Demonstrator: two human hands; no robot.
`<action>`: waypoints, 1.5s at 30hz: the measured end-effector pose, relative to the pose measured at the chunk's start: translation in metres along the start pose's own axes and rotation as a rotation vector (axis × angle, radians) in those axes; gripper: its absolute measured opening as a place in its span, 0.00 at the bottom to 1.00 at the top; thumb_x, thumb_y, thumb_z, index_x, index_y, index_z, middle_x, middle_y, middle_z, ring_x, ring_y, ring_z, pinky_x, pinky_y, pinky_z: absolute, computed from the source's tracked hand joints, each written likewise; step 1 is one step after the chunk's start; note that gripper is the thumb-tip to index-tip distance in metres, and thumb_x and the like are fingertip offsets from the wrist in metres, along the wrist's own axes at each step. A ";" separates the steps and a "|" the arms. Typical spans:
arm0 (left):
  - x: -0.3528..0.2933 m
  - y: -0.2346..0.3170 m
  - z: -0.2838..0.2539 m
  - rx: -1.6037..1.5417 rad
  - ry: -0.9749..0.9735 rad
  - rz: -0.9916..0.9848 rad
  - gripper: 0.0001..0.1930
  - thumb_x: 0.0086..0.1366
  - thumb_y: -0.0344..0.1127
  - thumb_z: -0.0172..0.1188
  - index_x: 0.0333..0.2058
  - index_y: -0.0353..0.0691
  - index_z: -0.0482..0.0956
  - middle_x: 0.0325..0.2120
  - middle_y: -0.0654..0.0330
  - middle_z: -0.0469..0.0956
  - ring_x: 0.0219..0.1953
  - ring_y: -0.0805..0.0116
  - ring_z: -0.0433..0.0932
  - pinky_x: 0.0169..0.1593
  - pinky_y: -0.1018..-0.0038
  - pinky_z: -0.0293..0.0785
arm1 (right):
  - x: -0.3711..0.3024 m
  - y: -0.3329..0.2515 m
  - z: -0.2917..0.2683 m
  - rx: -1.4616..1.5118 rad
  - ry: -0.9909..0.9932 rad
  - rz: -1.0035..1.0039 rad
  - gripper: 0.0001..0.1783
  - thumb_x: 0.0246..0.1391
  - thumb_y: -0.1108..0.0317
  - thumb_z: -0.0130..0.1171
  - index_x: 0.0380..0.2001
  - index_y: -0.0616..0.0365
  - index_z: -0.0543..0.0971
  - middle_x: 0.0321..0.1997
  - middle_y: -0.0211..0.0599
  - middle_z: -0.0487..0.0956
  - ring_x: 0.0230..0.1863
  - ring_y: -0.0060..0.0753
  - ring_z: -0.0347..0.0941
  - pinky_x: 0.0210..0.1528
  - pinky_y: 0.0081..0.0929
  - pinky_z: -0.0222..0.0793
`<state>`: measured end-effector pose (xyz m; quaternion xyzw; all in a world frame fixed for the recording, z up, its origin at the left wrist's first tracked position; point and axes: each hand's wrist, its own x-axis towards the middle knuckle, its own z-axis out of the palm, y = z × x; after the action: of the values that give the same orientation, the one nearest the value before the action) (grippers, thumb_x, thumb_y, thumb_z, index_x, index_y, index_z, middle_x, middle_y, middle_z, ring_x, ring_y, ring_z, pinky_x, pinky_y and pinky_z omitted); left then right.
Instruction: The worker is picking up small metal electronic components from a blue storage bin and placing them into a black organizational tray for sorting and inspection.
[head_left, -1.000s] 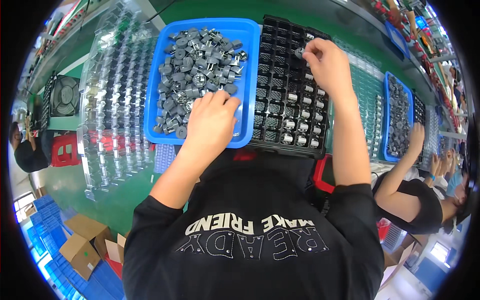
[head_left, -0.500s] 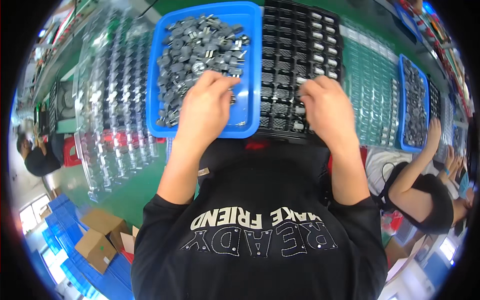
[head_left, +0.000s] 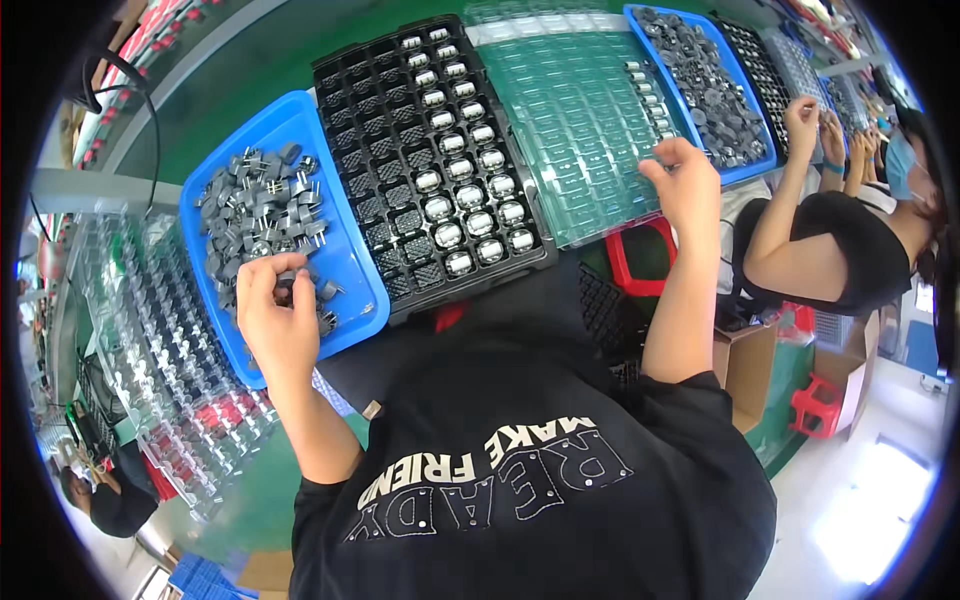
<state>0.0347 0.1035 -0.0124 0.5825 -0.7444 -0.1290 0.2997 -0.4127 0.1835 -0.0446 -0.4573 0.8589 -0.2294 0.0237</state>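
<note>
My left hand point(head_left: 278, 318) is in the near blue bin point(head_left: 350, 335), its fingers curled around a grey part point(head_left: 285, 290). Loose grey plug-like parts with metal prongs point(head_left: 265, 205) are heaped beside and beyond it. My right hand point(head_left: 688, 190) is raised at the right edge of the clear tray point(head_left: 570, 120), thumb and bent fingers drawn together; what lies between them is hidden. A column of small silvery-white cylinders point(head_left: 648, 95) sits in that tray, just beyond the hand. Between my hands, the black compartment tray point(head_left: 375, 130) holds similar silvery-white pieces in its right-hand columns.
Right of the clear tray stands a second blue bin point(head_left: 765, 155) of grey parts. A co-worker's arm point(head_left: 780, 210) reaches over the bench there. Clear stacked trays point(head_left: 165, 350) lie at left, a red stool point(head_left: 640, 260) and a cardboard box point(head_left: 745, 375) below the bench at right.
The view has turned rightward. My right hand has left the black tray and moved right to the clear tray's edge. My left hand stays in the blue bin, closer to its near edge.
</note>
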 end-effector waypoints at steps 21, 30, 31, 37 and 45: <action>-0.009 0.002 -0.020 -1.573 -0.330 -0.330 0.27 0.65 0.34 0.66 0.60 0.33 0.71 0.51 0.51 0.77 0.42 0.69 0.78 0.46 0.73 0.78 | 0.024 0.103 0.021 0.298 -0.168 -0.206 0.06 0.61 0.76 0.61 0.41 0.63 0.81 0.39 0.27 0.76 0.35 0.16 0.70 0.39 0.16 0.67; -0.006 0.001 -0.016 -1.607 -0.325 -0.312 0.26 0.66 0.33 0.66 0.60 0.33 0.72 0.52 0.50 0.76 0.41 0.66 0.80 0.46 0.72 0.80 | 0.017 0.071 0.017 0.397 -0.090 -0.281 0.07 0.63 0.77 0.59 0.44 0.64 0.78 0.45 0.32 0.78 0.41 0.19 0.74 0.45 0.18 0.70; -0.005 0.004 -0.017 -1.601 -0.361 -0.321 0.26 0.66 0.33 0.65 0.60 0.32 0.72 0.52 0.50 0.76 0.41 0.66 0.81 0.45 0.72 0.80 | 0.010 0.061 0.017 0.550 -0.103 -0.159 0.08 0.64 0.75 0.59 0.45 0.65 0.78 0.45 0.36 0.80 0.39 0.20 0.76 0.44 0.19 0.72; -0.007 0.029 -0.004 -1.542 -0.367 -0.206 0.26 0.68 0.37 0.64 0.60 0.28 0.71 0.49 0.49 0.79 0.42 0.66 0.82 0.48 0.70 0.81 | -0.077 -0.147 0.009 1.274 -0.289 -0.256 0.11 0.60 0.81 0.60 0.46 0.68 0.79 0.45 0.45 0.83 0.39 0.28 0.81 0.44 0.24 0.79; -0.018 0.044 -0.009 -1.540 -0.219 -0.103 0.19 0.69 0.27 0.62 0.56 0.29 0.75 0.52 0.56 0.79 0.48 0.76 0.77 0.51 0.77 0.75 | -0.088 -0.239 0.004 1.044 -0.215 -0.835 0.18 0.42 0.81 0.74 0.40 0.62 0.86 0.36 0.40 0.84 0.35 0.30 0.81 0.36 0.23 0.78</action>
<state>0.0077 0.1342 0.0137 0.2281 -0.4422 -0.6803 0.5382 -0.1760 0.1382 0.0361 -0.6997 0.3797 -0.5572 0.2363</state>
